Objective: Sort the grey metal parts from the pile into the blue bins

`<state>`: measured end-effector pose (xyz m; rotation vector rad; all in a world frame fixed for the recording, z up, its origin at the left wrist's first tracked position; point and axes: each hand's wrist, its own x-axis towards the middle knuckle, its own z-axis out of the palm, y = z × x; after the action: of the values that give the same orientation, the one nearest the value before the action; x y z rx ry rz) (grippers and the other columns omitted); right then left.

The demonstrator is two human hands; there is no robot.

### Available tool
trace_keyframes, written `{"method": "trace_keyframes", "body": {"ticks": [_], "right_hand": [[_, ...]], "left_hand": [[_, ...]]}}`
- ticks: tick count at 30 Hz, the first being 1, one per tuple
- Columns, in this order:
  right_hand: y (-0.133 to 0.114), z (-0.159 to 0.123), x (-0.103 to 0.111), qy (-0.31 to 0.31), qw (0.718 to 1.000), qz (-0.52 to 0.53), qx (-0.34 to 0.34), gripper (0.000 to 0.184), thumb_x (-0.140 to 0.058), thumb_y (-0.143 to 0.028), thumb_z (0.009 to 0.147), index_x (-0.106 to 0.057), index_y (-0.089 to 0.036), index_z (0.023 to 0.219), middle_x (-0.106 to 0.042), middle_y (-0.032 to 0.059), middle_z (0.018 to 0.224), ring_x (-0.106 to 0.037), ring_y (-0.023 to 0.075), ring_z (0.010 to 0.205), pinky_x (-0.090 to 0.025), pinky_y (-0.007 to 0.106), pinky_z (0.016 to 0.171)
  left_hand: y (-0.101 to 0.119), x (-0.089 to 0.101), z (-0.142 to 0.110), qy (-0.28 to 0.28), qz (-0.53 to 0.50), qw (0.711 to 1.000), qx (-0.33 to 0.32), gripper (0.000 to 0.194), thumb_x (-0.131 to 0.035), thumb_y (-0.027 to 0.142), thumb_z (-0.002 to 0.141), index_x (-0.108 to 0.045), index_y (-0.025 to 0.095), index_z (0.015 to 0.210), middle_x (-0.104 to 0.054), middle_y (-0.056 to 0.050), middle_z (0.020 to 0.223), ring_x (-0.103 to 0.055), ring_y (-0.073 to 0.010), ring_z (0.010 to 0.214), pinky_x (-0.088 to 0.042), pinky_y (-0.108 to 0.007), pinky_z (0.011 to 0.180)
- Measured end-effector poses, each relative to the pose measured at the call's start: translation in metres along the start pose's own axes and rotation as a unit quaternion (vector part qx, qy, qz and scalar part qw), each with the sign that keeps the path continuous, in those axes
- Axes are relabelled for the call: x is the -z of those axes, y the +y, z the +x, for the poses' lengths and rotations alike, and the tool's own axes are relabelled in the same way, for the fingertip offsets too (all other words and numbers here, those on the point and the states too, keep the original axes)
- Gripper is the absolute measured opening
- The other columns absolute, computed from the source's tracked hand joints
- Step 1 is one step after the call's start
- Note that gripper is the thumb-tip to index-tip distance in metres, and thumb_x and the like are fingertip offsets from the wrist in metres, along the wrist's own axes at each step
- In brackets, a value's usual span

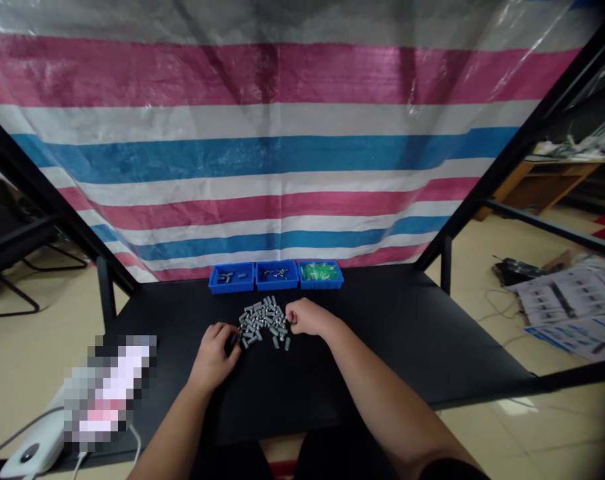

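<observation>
Picking stage, apparently: bare left hand [215,355] loosely curled, bare right hand [307,317] bunched tighter, beside small silvery-grey metallic cylinders [269,313]; either's hold unclear. Next needs fingertip precision.

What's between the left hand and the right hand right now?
In the head view, a loose pile of small grey cylinders lies between the left hand and right hand.

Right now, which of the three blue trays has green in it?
The right-hand tray in the row: its green contents set it apart, while the left tray and the middle tray hold small greyish pieces.
</observation>
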<state>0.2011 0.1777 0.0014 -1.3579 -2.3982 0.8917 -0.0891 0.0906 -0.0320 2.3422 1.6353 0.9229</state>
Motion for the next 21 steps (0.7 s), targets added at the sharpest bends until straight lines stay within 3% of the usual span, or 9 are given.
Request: {"method": "trace_keyframes", "body": {"ticks": [2, 3, 6, 8, 11, 14, 18, 21], "right_hand": [[-0.004, 0.003, 0.012, -0.016, 1.000, 0.025, 0.008, 0.018, -0.073, -0.005, 0.061, -0.067, -0.019, 0.071, -0.066, -0.0028, 0.069, -0.062, 0.0122, 0.062, -0.043, 0.020, 0.059], [-0.007, 0.006, 0.019, 0.018, 0.999, 0.048, 0.017, 0.016, -0.071, -0.006, 0.066, -0.068, -0.019, 0.075, -0.068, -0.0014, 0.074, -0.063, 0.0126, 0.065, -0.045, 0.020, 0.061], [-0.013, 0.016, 0.034, 0.204, 0.972, 0.114, 0.028, 0.021, -0.066, -0.012, 0.077, -0.067, -0.019, 0.097, -0.069, 0.0046, 0.103, -0.066, 0.0125, 0.075, -0.050, 0.022, 0.069], [-0.013, 0.019, 0.037, 0.240, 0.964, 0.110, 0.023, 0.023, -0.069, -0.014, 0.077, -0.066, -0.019, 0.099, -0.068, 0.0048, 0.104, -0.064, 0.0120, 0.072, -0.050, 0.023, 0.069], [-0.006, 0.017, 0.030, 0.159, 0.985, 0.067, 0.003, 0.018, -0.075, -0.017, 0.072, -0.070, -0.020, 0.089, -0.069, 0.0009, 0.083, -0.062, 0.0129, 0.067, -0.047, 0.023, 0.064], [0.002, 0.013, 0.015, 0.059, 0.997, 0.032, -0.033, 0.020, -0.079, -0.018, 0.068, -0.073, -0.022, 0.086, -0.069, -0.0001, 0.075, -0.062, 0.0142, 0.063, -0.044, 0.024, 0.060], [0.006, 0.015, 0.004, 0.007, 1.000, 0.000, -0.028, 0.014, -0.075, -0.012, 0.068, -0.074, -0.023, 0.077, -0.070, -0.0007, 0.071, -0.062, 0.0150, 0.065, -0.041, 0.025, 0.060], [0.005, 0.022, 0.012, -0.029, 0.999, 0.002, -0.016, 0.016, -0.071, -0.006, 0.067, -0.070, -0.021, 0.069, -0.068, -0.0020, 0.066, -0.061, 0.0140, 0.062, -0.040, 0.024, 0.058]], "left_hand": [[0.001, 0.000, 0.000, 0.001, 0.010, 1.000, 0.002, 0.015, -0.059, 0.022, 0.083, -0.062, 0.024, 0.097, -0.064, -0.006, 0.097, -0.059, -0.0253, 0.093, -0.048, -0.041, 0.087], [0.001, 0.000, 0.000, 0.001, 0.014, 1.000, 0.003, 0.015, -0.059, 0.023, 0.083, -0.062, 0.023, 0.097, -0.065, -0.006, 0.097, -0.058, -0.0254, 0.092, -0.048, -0.041, 0.086], [-0.001, -0.001, 0.000, 0.004, 0.019, 1.000, 0.007, 0.013, -0.059, 0.023, 0.083, -0.061, 0.024, 0.097, -0.065, -0.006, 0.096, -0.059, -0.0254, 0.091, -0.048, -0.041, 0.085], [-0.003, -0.003, 0.000, 0.006, 0.020, 1.000, 0.012, 0.013, -0.059, 0.023, 0.084, -0.060, 0.024, 0.096, -0.065, -0.006, 0.096, -0.059, -0.0252, 0.090, -0.049, -0.041, 0.084], [-0.005, -0.005, -0.001, 0.008, 0.013, 1.000, 0.020, 0.014, -0.057, 0.022, 0.085, -0.059, 0.024, 0.098, -0.065, -0.006, 0.096, -0.060, -0.0246, 0.091, -0.049, -0.040, 0.085], [-0.006, -0.006, -0.002, 0.008, -0.002, 1.000, 0.030, 0.014, -0.056, 0.021, 0.086, -0.058, 0.024, 0.099, -0.064, -0.005, 0.096, -0.060, -0.0230, 0.091, -0.050, -0.037, 0.084], [-0.005, -0.005, -0.002, 0.012, -0.030, 0.999, 0.042, 0.012, -0.055, 0.022, 0.088, -0.058, 0.024, 0.098, -0.063, -0.004, 0.095, -0.062, -0.0201, 0.088, -0.050, -0.033, 0.080], [-0.003, -0.003, -0.001, 0.011, -0.042, 0.998, 0.049, 0.009, -0.054, 0.023, 0.088, -0.058, 0.024, 0.097, -0.062, -0.003, 0.092, -0.062, -0.0187, 0.084, -0.050, -0.031, 0.077]]}}
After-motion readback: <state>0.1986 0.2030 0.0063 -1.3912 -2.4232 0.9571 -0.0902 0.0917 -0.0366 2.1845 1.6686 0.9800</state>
